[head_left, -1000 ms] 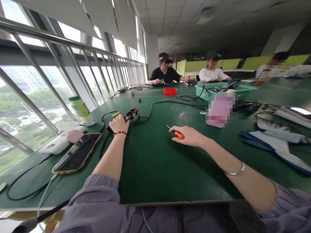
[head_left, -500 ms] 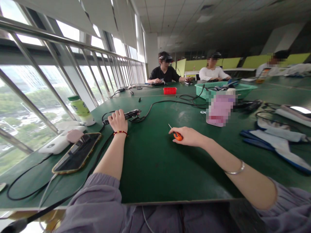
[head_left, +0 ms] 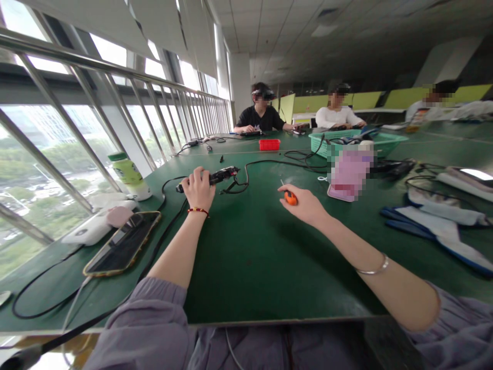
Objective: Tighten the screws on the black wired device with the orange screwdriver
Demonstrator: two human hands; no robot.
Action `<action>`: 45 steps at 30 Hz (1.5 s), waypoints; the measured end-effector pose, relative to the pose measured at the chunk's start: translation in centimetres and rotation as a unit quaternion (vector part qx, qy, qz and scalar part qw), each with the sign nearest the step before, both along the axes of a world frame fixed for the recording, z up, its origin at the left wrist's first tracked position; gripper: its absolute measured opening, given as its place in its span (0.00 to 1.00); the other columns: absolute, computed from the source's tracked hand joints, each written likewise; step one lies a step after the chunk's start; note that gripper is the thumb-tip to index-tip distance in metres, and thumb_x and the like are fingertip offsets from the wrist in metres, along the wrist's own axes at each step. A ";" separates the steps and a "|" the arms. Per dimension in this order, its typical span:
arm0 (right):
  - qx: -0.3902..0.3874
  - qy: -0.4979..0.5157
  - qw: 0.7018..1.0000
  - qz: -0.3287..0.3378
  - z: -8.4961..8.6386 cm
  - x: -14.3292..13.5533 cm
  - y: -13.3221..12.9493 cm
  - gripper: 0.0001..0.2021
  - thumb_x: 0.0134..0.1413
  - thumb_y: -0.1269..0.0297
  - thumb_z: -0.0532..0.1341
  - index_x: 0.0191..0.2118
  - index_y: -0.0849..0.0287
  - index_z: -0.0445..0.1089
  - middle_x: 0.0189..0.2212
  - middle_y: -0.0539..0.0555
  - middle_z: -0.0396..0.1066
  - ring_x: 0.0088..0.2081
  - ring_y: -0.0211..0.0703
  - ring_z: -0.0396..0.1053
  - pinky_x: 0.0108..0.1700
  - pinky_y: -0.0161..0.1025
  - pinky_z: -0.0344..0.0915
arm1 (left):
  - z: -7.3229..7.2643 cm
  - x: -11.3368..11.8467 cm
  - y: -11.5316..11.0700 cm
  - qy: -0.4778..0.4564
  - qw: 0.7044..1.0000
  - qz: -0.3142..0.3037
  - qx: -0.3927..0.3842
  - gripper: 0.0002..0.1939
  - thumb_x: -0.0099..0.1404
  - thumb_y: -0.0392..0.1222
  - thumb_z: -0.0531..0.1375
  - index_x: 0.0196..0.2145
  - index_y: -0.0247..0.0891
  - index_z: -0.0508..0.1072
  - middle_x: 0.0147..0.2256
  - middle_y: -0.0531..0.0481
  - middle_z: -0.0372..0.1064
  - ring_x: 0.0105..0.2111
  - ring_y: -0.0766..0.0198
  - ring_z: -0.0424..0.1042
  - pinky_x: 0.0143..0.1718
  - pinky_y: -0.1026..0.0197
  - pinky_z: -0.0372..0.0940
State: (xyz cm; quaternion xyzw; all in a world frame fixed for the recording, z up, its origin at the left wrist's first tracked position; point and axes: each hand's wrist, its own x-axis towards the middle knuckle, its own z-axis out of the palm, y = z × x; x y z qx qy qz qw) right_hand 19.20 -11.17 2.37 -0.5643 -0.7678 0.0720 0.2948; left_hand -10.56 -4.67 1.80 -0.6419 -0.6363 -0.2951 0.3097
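Note:
My left hand (head_left: 199,189) is wrapped round a black device (head_left: 224,176) with cables at its right end, held over the green table (head_left: 246,267). To the right, my right hand (head_left: 302,204) grips an orange-handled screwdriver (head_left: 290,198), its thin metal shaft pointing up and away from me. The two hands are apart, and the screwdriver does not touch the device. A black cable runs from the device's right end toward the green basket (head_left: 327,146).
A phone (head_left: 122,244), white power bank (head_left: 84,228) and green bottle (head_left: 130,176) lie or stand at left. At right are a pink phone (head_left: 350,174) and gloves (head_left: 442,231). A red tray (head_left: 269,145) sits farther back. Several people sit across the table.
My left hand has moved right and slightly forward with the black device. My right hand has also shifted right and up, still holding the screwdriver.

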 end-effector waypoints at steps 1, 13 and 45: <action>0.016 0.027 0.999 -0.019 -0.1 0.1 0.2 0.17 0.53 0.61 0.57 0.49 0.53 0.67 0.38 0.53 0.74 0.37 0.46 0.72 0.40 0.41 0.64 | 0.1 0.7 -0.1 0.016 0.999 -0.028 -0.011 0.14 0.64 0.40 0.54 0.46 0.36 0.69 0.53 0.38 0.64 0.48 0.48 0.65 0.49 0.49 0.53; 0.093 0.071 0.991 -0.070 -1.3 0.5 1.7 0.21 0.49 0.68 0.56 0.52 0.56 0.64 0.45 0.56 0.72 0.46 0.50 0.69 0.47 0.45 0.65 | -0.8 9.0 -0.7 0.095 0.919 -0.328 -0.196 0.19 0.62 0.53 0.60 0.45 0.38 0.72 0.43 0.46 0.69 0.44 0.58 0.68 0.50 0.56 0.58; -0.018 -0.004 0.997 -0.071 -3.3 0.0 3.3 0.21 0.48 0.65 0.58 0.51 0.55 0.65 0.41 0.57 0.73 0.41 0.50 0.70 0.41 0.42 0.64 | -1.0 1.1 1.7 0.059 0.962 -0.009 -0.267 0.18 0.64 0.31 0.48 0.43 0.37 0.74 0.44 0.41 0.70 0.47 0.55 0.69 0.40 0.57 0.69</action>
